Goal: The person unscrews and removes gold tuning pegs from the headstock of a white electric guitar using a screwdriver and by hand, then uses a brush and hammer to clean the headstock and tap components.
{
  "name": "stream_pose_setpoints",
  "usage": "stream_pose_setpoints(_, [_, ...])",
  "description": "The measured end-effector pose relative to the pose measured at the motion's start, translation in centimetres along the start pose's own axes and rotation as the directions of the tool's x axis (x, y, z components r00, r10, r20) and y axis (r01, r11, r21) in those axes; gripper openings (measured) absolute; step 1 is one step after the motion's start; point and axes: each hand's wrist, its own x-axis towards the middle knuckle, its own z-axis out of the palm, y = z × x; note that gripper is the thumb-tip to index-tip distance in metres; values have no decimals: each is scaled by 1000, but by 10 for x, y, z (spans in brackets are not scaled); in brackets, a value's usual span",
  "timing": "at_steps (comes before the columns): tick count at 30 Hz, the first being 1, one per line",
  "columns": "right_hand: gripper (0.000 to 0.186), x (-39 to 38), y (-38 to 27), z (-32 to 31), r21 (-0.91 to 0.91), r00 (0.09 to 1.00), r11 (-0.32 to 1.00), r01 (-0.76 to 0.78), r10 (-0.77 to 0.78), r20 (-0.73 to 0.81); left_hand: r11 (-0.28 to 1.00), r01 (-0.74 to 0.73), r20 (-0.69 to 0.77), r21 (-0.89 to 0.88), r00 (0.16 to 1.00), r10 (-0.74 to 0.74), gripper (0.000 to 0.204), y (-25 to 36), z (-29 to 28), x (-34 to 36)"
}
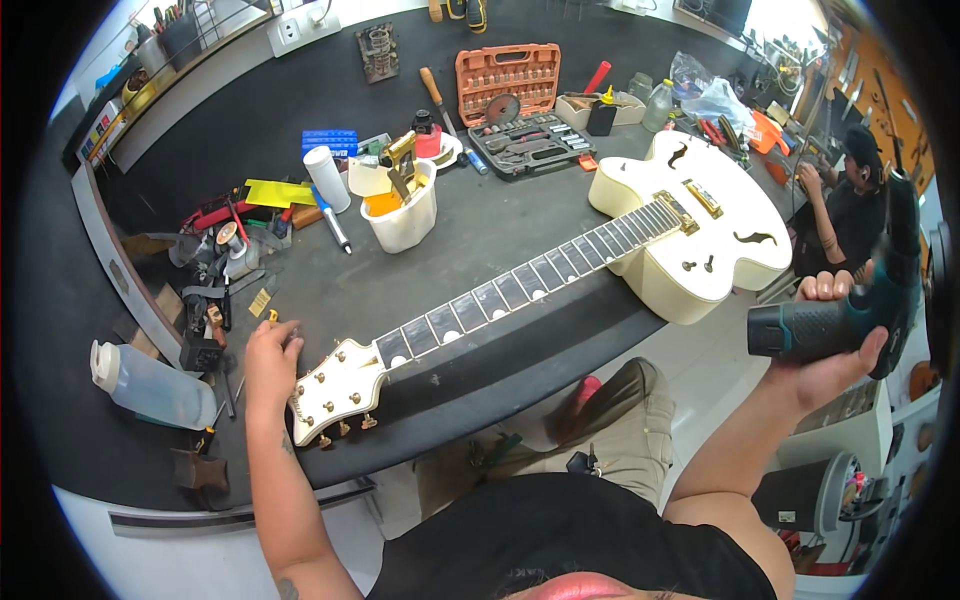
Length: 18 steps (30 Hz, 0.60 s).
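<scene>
A white hollow-body electric guitar (pixel 676 272) lies face up across the bench, its body at the right and its headstock (pixel 338 388) at the near left. My right hand (pixel 835 360) is wrapped round a cordless drill (pixel 815 330), held up to the right of the guitar body. Beside the headstock, my left hand (pixel 272 362) rests low over the bench with its fingers curled together. A small yellow thing shows at its fingertips; whether the hand grips it is unclear. Gold tuners line both sides of the headstock.
A white tub (pixel 405 222) with tools stands behind the neck, near an open socket set (pixel 530 145). Loose tools and a translucent bottle (pixel 160 385) crowd the left side. A co-worker (pixel 850 200) sits at the far right. The bench's front edge runs below the neck.
</scene>
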Motion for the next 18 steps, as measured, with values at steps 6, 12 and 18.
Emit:
stream_pose_setpoints(6, [73,-13,-23,-20,-40,998,999,-25,23,-62,999,44,19,6,999,-44,28,9,-5,-3])
stream_pose_setpoints(12, [65,-16,-20,-14,-140,997,989,-43,33,-73,1000,10,39,26,999,-11,21,8,-5,-2])
stream_pose_setpoints(18, [48,14,-5,9,-392,994,915,-99,109,3,987,-151,79,57,986,146,21,5,-9,24])
